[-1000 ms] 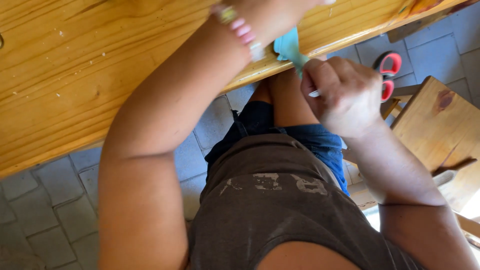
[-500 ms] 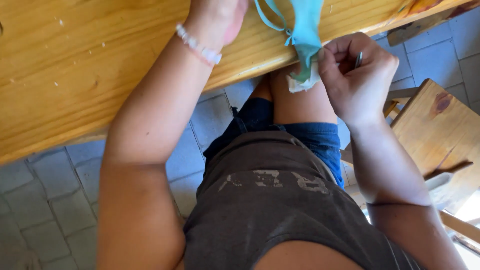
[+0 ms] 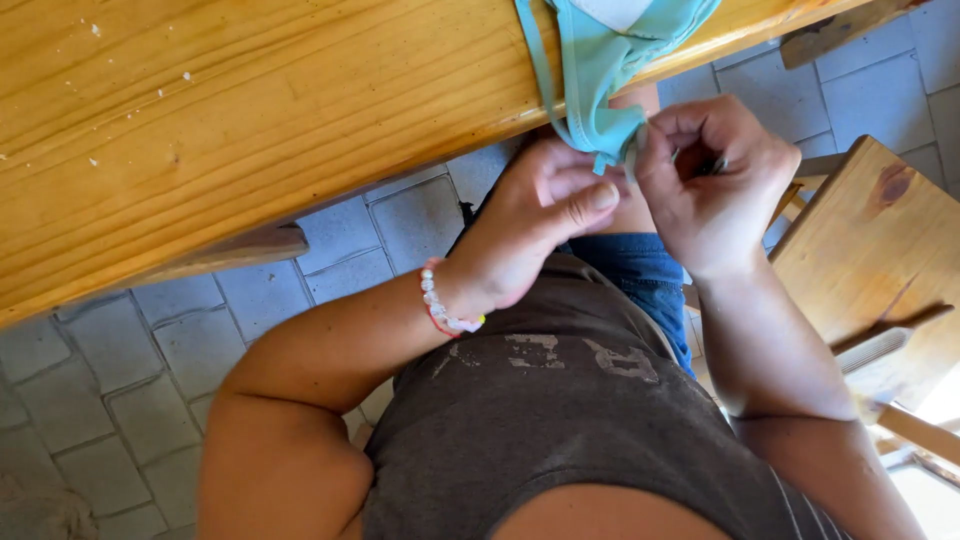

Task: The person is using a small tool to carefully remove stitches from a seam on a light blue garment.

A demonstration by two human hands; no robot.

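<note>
The left hand (image 3: 545,215) is positioned below the front edge of the wooden desk (image 3: 250,130); its fingers are curled and closed on the lower tip of a teal fabric piece (image 3: 600,75); the thumb lies extended along the fingers, pointing toward the other hand. The right hand (image 3: 715,175) sits just beside the left, the two nearly touching at the fabric tip; its fingers are folded into a loose fist, with the thumb and forefinger pinched at the same tip of the fabric; whether it also holds a small tool inside the fist cannot be told.

The teal fabric piece hangs over the desk edge; its upper part rests on the desk top, where a white patch shows; a narrow teal strap (image 3: 532,70) runs down its left side; its lower end is gathered between both hands, above the person's lap.

A beaded bracelet (image 3: 440,305) of pale beads circles the left wrist; the person wears a grey-brown shirt (image 3: 560,400) and blue denim (image 3: 640,275). A wooden chair (image 3: 880,240) stands to the right; the floor (image 3: 130,370) is grey paving.
</note>
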